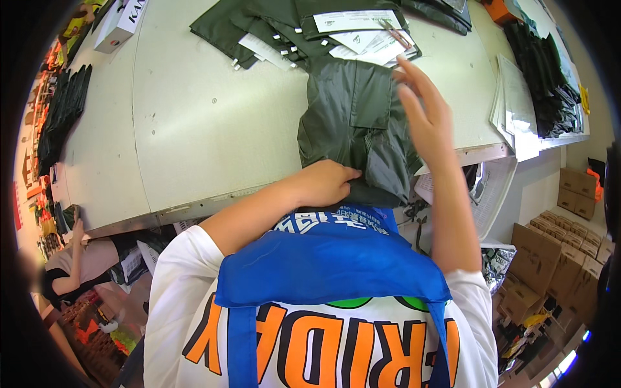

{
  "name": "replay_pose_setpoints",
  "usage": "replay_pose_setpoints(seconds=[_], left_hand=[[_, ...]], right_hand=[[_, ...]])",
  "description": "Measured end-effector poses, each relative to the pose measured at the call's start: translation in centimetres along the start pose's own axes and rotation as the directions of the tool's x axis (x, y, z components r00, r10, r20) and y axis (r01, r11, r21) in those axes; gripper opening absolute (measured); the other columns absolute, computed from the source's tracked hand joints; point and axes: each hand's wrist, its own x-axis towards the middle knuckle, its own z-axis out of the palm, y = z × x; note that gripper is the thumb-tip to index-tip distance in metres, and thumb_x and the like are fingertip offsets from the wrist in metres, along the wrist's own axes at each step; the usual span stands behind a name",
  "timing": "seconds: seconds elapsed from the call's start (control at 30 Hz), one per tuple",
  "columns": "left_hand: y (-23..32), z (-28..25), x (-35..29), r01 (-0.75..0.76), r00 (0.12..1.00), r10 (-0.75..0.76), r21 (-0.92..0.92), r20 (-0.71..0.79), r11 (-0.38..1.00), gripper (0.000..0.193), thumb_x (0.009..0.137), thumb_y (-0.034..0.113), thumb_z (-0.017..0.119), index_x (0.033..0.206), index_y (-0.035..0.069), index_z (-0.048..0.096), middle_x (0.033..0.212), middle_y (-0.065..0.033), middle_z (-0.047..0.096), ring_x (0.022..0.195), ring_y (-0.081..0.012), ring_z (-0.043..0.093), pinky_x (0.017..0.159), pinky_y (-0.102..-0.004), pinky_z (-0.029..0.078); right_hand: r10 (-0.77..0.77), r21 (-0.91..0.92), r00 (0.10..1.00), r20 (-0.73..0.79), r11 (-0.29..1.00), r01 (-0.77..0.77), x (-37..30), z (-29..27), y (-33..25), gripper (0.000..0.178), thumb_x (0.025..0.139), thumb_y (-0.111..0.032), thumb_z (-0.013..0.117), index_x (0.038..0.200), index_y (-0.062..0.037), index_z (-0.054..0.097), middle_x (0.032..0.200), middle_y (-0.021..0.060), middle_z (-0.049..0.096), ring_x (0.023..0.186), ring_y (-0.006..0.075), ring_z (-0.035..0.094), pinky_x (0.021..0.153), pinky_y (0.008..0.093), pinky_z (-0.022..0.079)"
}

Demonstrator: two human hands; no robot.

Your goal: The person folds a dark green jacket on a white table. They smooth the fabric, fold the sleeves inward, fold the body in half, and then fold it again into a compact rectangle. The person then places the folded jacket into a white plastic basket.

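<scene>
At the near edge of the pale, smooth-topped counter (181,142), a glossy dark-green fabric piece (336,129) seems mid-straightening, probably needing steadying next; the left hand (326,183) touches it, grip unclear, while the right hand (427,116) has open fingers.

Glossy, creased green cloth (356,132)

Chunky orange letters with black outlines, upside down, across the white T-shirt (173,294). White characters on the blue apron (333,265), black capitals on the white box (118,32), and print too tiny to read on the paper slips (352,22).
</scene>
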Motion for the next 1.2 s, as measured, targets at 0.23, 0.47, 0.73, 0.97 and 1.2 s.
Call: replay_pose_setpoints(seconds=[0.23, 0.47, 0.73, 0.97, 1.2], left_hand=[[-0.1, -3.4, -0.4, -0.232, 0.822, 0.036, -0.276, -0.568, 0.933, 0.023, 0.085, 0.018, 0.064, 0.101, 0.001, 0.066, 0.082, -0.0161, 0.066, 0.078, -0.0286, 0.065, 0.071, -0.0376, 0.051], [-4.2, -2.3, 3.7, 0.096, 0.446, -0.312, -0.301, -0.839, 0.949, 0.023, 0.098, 0.024, 0.050, 0.101, 0.001, 0.051, 0.083, -0.0235, 0.063, 0.077, -0.0431, 0.061, 0.068, -0.0466, 0.048], [-6.7, 1.1, 3.8, 0.163, 0.384, -0.130, -0.071, -0.914, 0.984, 0.019, 0.094, 0.021, 0.057, 0.104, 0.005, 0.054, 0.102, -0.0161, 0.061, 0.093, -0.0401, 0.057, 0.078, -0.0456, 0.045], [-7.2, -0.5, 4.1, 0.062, 0.692, -0.647, -0.866, -0.321, 0.496, 0.046, 0.088, 0.014, 0.066, 0.123, -0.009, 0.046, 0.114, -0.0207, 0.060, 0.100, -0.0258, 0.061, 0.090, -0.0363, 0.048], [-1.7, -3.4, 0.7, -0.190, 0.834, -0.460, -0.941, -0.306, 0.281, 0.043, 0.081, 0.002, 0.069, 0.119, -0.009, 0.055, 0.113, -0.0153, 0.065, 0.094, -0.0211, 0.064, 0.086, -0.0344, 0.050]], right_hand=[[-0.122, -0.693, 0.959, 0.255, 0.669, 0.269, -5.5, 9.6, 5.4, 0.063, 0.087, -0.055, 0.052, 0.141, -0.0235, 0.046, 0.150, 0.0036, 0.037, 0.141, 0.0322, 0.025, 0.111, 0.0621, 0.013], [-0.136, -0.681, 0.979, 0.150, 0.703, 0.202, -6.2, 8.6, 4.5, 0.056, 0.085, -0.038, 0.061, 0.137, -0.0183, 0.050, 0.145, 0.0034, 0.044, 0.139, 0.0272, 0.031, 0.113, 0.0586, 0.006], [0.547, -0.264, 0.765, -0.340, 0.725, -0.636, -8.0, 6.3, 8.5, 0.074, 0.092, -0.037, 0.059, 0.144, 0.0041, 0.025, 0.146, 0.0269, 0.032, 0.135, 0.0422, 0.031, 0.110, 0.0519, 0.026], [0.812, 0.601, 0.564, 0.153, 0.376, -0.705, -7.7, 3.2, 9.8, 0.065, 0.083, -0.024, 0.073, 0.133, 0.0053, 0.043, 0.121, 0.0134, 0.058, 0.106, 0.0188, 0.057, 0.095, 0.0321, 0.044], [0.527, 0.374, 0.831, 0.178, 0.745, -0.553, -4.2, -0.9, 4.4, 0.055, 0.072, -0.012, 0.077, 0.121, 0.0001, 0.056, 0.113, 0.0072, 0.066, 0.102, 0.0218, 0.061, 0.094, 0.0353, 0.046]])
